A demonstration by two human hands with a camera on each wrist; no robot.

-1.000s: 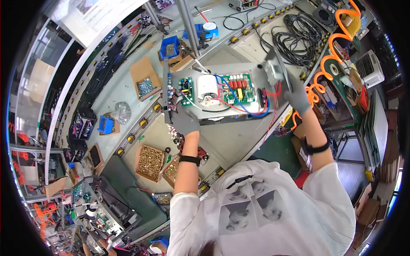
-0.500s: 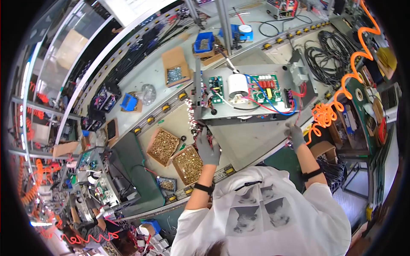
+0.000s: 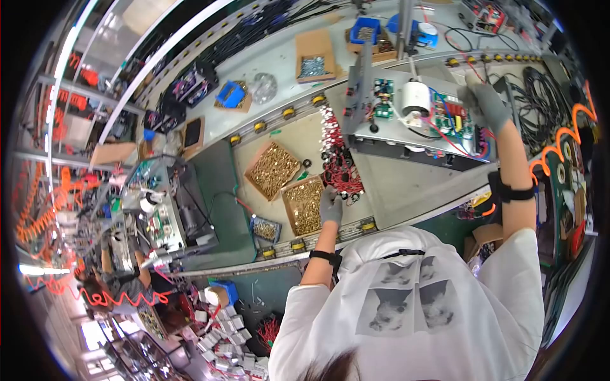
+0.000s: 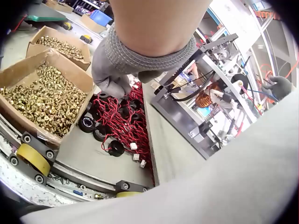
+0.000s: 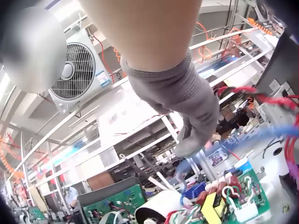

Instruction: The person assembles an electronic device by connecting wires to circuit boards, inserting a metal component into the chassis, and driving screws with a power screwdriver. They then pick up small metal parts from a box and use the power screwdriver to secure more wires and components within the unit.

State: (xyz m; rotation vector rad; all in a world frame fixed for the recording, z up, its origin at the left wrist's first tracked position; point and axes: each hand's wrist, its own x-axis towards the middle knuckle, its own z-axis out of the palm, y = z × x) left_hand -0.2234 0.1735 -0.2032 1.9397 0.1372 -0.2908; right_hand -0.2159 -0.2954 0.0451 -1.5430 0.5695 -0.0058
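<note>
My grey-gloved left hand point(image 3: 331, 206) is over a pile of red wire leads point(image 3: 343, 174) with round black parts and white plugs. In the left wrist view the fingers point(image 4: 112, 86) bend down at the pile's edge; their tips are partly hidden, and I cannot tell whether they pinch a lead. My right hand point(image 3: 490, 106), also gloved, reaches over the right end of an open metal chassis point(image 3: 406, 136). Its fingers point(image 5: 194, 142) hang loosely bent, with nothing seen in them. The chassis carries a white cylinder point(image 3: 415, 98), a green circuit board point(image 5: 257, 189) and blue and red wires.
Two cardboard boxes of brass-coloured fasteners point(image 3: 272, 170) stand left of the leads. Rollers point(image 3: 289, 113) line the bench edges. Behind are a box of silvery screws point(image 3: 312, 66) and a blue bin point(image 3: 365, 29). Black cables point(image 3: 540, 95) lie right of the chassis.
My left hand has left the chassis for the leads pile. My right hand came off the end panel, dropped to the front edge, then rose over the chassis's right end. The view has swung left.
</note>
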